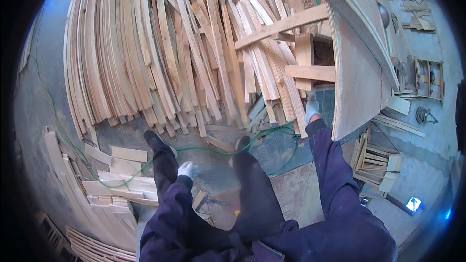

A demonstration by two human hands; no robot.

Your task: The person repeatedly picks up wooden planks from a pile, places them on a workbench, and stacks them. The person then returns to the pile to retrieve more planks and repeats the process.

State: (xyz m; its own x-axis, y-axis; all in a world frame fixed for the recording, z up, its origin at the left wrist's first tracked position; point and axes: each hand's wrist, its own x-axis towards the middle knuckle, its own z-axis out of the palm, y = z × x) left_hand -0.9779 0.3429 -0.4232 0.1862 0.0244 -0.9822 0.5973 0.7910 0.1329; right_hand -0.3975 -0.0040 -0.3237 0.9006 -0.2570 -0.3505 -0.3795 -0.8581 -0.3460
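- R hand (312, 108): wood pile (174, 53) just left; can't tell grip.
- L hand (186, 169): bent fingers, grip unclear; pile ahead.
- Board (357, 82) edge close on R's right.
- Floor (194, 141) gap btwn pile & L; hose (208, 151) crosses.

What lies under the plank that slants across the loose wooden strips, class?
Loose wooden strips show on both sides of the slanting plank, seeming to run beneath it. Their stretches directly under it are covered and cannot be seen.

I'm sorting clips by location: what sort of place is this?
Probably a woodworking shop, judging by the piled long pale wooden strips and the short flat wooden boards lying nearby.
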